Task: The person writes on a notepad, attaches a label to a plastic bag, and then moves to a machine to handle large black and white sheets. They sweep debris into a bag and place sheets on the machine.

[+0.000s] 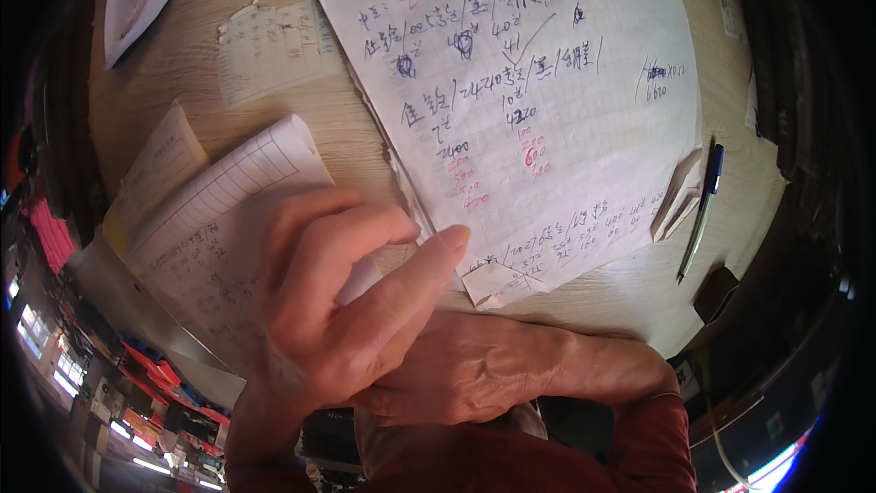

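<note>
While the big handwritten sheet [602, 164] lies flat-ish on the tabletop [351, 132], the person's left hand [333, 297] is over its lower left edge, fingers loosely curled, gap to the thumb, nothing pinched. The right hand [424, 361] is crossed under that wrist, fingers tucked out of sight, so honestly can't tell if they're gripping; a pen [704, 210] lies right of the sheet.

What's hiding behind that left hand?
Behind the left hand, you can see parts of the right hand and the smaller handwritten paper. Most of the right hand's fingers and some of that paper are covered.
</note>
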Tool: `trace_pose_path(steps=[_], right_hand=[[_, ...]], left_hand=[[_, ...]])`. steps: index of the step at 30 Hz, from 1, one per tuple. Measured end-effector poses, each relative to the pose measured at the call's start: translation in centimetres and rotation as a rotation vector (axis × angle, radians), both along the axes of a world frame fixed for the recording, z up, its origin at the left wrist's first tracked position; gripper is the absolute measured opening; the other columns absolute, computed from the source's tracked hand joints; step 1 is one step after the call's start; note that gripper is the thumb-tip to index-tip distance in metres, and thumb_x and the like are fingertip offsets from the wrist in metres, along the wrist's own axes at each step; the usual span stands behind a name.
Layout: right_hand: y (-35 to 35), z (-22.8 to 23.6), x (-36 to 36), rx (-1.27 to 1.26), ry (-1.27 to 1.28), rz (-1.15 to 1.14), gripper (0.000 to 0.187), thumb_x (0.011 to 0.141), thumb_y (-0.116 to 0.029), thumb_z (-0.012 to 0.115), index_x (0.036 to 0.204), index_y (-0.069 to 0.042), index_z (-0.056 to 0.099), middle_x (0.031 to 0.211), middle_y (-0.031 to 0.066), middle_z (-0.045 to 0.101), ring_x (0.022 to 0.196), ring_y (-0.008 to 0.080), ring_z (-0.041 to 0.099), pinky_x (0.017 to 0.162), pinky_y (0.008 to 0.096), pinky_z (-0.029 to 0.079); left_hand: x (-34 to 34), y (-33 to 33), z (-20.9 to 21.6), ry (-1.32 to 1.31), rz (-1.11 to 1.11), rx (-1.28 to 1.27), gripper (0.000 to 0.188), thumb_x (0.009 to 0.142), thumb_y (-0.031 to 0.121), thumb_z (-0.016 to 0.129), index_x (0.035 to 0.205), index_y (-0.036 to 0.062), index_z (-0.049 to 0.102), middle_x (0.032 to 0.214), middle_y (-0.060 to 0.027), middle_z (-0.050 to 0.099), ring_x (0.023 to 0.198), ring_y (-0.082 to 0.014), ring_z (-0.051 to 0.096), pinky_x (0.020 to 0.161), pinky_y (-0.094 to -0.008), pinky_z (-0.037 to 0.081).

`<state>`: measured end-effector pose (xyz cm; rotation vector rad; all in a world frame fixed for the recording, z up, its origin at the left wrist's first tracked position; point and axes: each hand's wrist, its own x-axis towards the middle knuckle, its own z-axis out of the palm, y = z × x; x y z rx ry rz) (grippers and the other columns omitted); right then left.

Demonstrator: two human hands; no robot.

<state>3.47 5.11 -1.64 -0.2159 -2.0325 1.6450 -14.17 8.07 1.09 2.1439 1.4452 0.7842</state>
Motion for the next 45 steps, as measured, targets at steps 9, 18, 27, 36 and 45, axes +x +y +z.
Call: trace_pose_path(steps=[9, 18, 27, 36, 45], right_hand=[[-0.1, -0.1, -0.3, 0.010, -0.001, 0.047, 0.043, 0.095, -0.021, 0.060, 0.128, 0.006, 0.063, 0.117, 0.0218, 0.069, 0.115, 0.0346, 0.064, 0.111, 0.0479, 0.045], [0.4, 0.3, -0.2, 0.063, -0.020, 0.018, 0.040, 0.096, -0.023, 0.059, 0.125, 0.005, 0.064, 0.116, 0.0192, 0.069, 0.111, 0.0311, 0.065, 0.107, 0.0455, 0.047], [0.1, 0.3, -0.1, 0.009, -0.074, 0.098, 0.044, 0.089, -0.021, 0.056, 0.125, 0.002, 0.064, 0.118, 0.0181, 0.069, 0.113, 0.0300, 0.065, 0.110, 0.0459, 0.044], [-0.1, 0.1, -0.1, 0.056, -0.054, 0.074, 0.044, 0.088, -0.021, 0.056, 0.125, 0.002, 0.064, 0.119, 0.0180, 0.069, 0.115, 0.0299, 0.064, 0.111, 0.0457, 0.044], [-0.1, 0.2, -0.1, 0.052, -0.057, 0.053, 0.042, 0.089, -0.021, 0.057, 0.124, 0.002, 0.065, 0.115, 0.0166, 0.070, 0.112, 0.0290, 0.065, 0.109, 0.0452, 0.045]], left_hand=[[0.4, -0.1, -1.1, 0.085, 0.026, 0.057, 0.040, 0.070, -0.001, 0.080, 0.109, 0.0063, 0.079, 0.099, -0.0036, 0.062, 0.087, -0.0260, 0.057, 0.073, -0.0364, 0.050], [0.6, 0.0, -1.0, 0.121, 0.025, 0.039, 0.040, 0.072, -0.002, 0.078, 0.112, 0.0061, 0.079, 0.101, -0.0028, 0.061, 0.087, -0.0257, 0.056, 0.074, -0.0361, 0.048], [0.5, -0.2, -1.1, 0.087, 0.019, 0.029, 0.040, 0.073, -0.001, 0.078, 0.112, 0.0092, 0.079, 0.104, -0.0039, 0.062, 0.089, -0.0261, 0.056, 0.075, -0.0361, 0.048], [0.4, -0.4, -1.5, 0.103, -0.003, 0.075, 0.038, 0.072, 0.004, 0.080, 0.109, 0.0137, 0.080, 0.105, -0.0038, 0.062, 0.091, -0.0265, 0.054, 0.076, -0.0366, 0.049], [0.4, -0.4, -1.3, 0.121, -0.001, 0.056, 0.041, 0.074, 0.002, 0.079, 0.113, 0.0137, 0.079, 0.105, -0.0031, 0.062, 0.090, -0.0265, 0.054, 0.076, -0.0371, 0.049]])
